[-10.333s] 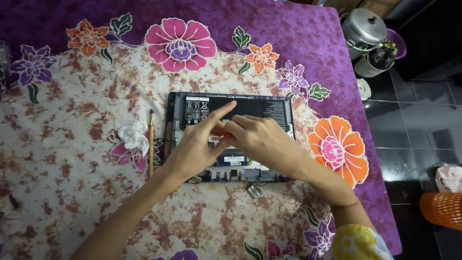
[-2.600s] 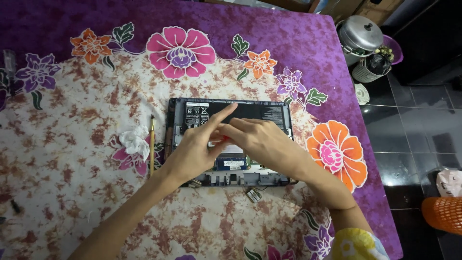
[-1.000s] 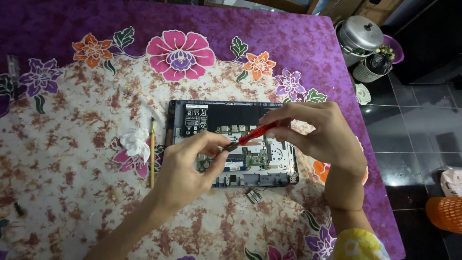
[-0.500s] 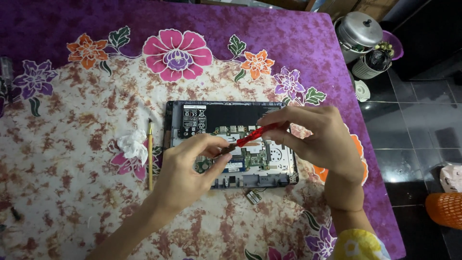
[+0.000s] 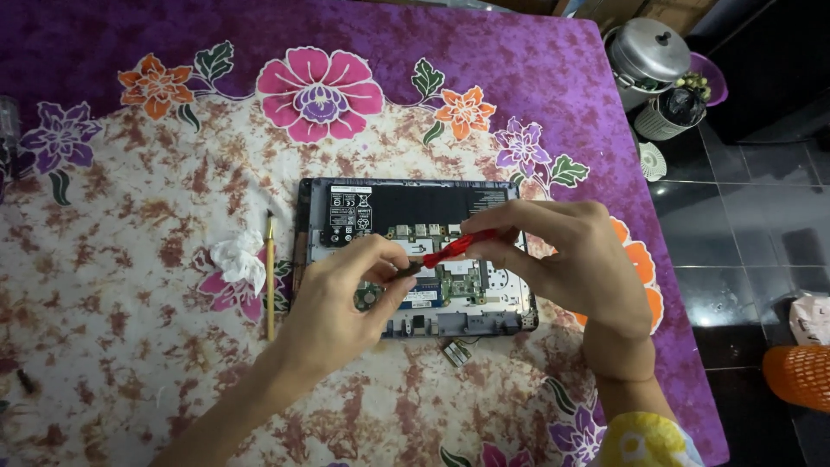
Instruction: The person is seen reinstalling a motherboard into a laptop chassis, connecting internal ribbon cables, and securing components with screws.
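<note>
- Head view: right hand [image 5: 575, 264] pinches the red-handled screwdriver [image 5: 456, 246] between thumb and fingers, shaft angled down-left toward the board.
- Left hand [image 5: 346, 303] has thumb and forefinger closed at the screwdriver tip, steadying it; can't tell whether they also hold a screw.
- Both hands sit over the opened laptop [image 5: 415, 255], which lies bottom-up on the floral cloth [image 5: 130, 303] covering the tabletop. Its circuit board [image 5: 458, 281] is exposed, with the black battery [image 5: 415, 207] along the far edge.
- To do it well, my read: keep the shaft square to the screw head, press lightly, and turn with the right fingertips only, left fingers guiding the tip so it can't skid across the board.
- Nearby: pencil-like stick [image 5: 270, 277] and crumpled white tissue [image 5: 238, 259] left of the laptop, small loose part [image 5: 456, 352] just beside its near edge.
</note>
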